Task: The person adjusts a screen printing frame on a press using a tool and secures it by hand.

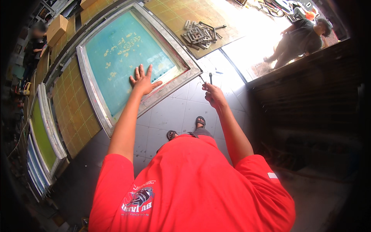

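Observation:
A silk-screen printing frame (pixel 174 86) with teal mesh (pixel 112 58) and a pale flower-like pattern lies on the long table. My left hand (pixel 143 82) rests on the mesh near its lower edge, fingers spread and palm down. Beyond the frame's right corner, my right hand (pixel 213 95) is closed on a thin dark tool (pixel 210 78), perhaps a wrench or hex key. A slim dark piece by my fingers reaches to the frame's corner. Whether it belongs to the same tool, I cannot tell.
Metal clamps and brackets (pixel 200 34) are heaped on the yellowish tabletop (pixel 228 33). More framed screens (pixel 42 131) stand at the left, and a cardboard box (pixel 57 30) lies farther back. One person (pixel 297 42) is at the bright opening; another stands far left. Grey tiles (pixel 166 116) cover the floor.

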Tool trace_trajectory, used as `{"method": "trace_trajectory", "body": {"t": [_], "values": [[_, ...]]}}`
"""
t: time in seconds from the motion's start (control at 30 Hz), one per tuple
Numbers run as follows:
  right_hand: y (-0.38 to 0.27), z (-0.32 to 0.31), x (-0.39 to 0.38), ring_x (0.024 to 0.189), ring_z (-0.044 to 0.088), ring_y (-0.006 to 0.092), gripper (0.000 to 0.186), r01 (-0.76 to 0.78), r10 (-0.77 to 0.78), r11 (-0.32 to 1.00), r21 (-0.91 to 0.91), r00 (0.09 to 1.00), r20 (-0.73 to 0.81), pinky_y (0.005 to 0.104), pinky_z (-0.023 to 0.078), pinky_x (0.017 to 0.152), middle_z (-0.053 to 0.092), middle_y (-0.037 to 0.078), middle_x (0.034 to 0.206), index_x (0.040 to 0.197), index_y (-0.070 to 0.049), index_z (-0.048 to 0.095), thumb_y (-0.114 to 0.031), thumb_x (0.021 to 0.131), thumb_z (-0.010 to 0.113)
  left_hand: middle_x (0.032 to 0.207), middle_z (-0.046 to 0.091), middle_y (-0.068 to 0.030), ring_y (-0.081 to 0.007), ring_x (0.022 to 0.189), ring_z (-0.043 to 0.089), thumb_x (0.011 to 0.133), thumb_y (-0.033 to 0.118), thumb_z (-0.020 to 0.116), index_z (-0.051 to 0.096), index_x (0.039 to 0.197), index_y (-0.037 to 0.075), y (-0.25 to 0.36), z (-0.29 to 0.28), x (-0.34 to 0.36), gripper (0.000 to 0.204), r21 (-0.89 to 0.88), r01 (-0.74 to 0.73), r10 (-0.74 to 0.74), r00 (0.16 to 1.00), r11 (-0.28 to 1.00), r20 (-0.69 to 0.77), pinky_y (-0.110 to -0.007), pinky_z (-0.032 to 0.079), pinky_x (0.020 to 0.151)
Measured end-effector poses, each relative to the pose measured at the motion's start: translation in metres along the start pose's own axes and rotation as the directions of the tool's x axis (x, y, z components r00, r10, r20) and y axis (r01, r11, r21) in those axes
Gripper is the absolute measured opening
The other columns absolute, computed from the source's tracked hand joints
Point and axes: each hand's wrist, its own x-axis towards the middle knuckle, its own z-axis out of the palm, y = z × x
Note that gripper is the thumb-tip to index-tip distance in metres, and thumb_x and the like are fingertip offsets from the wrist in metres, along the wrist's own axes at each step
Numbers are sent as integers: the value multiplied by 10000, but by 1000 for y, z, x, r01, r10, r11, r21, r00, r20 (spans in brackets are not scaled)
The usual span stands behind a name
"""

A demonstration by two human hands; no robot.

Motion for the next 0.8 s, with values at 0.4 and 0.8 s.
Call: {"method": "trace_trajectory", "body": {"t": [0.4,0.8], "values": [[-25,4,5,466,306,47,326,56,-59,909,-412,998,5,211,261,405,575,48,774,962,19,600,-298,885,592,1539,-51,-134,-322,1416,-69,684,769,529,59,1479,298,1,-1,0,1037,11,33,-33,999,999,28,-617,16,1062],[-16,2,54,419,280,63,263,-145,147,989,-28,983,110,235,250,382,602,56,804,953,23,609,-230,882,591,1539,9,-138,-308,1421,7,727,702,558,143,1474,267,4,-13,-3,958,-79,66,-65,998,995,17,-547,53,1099]]}}
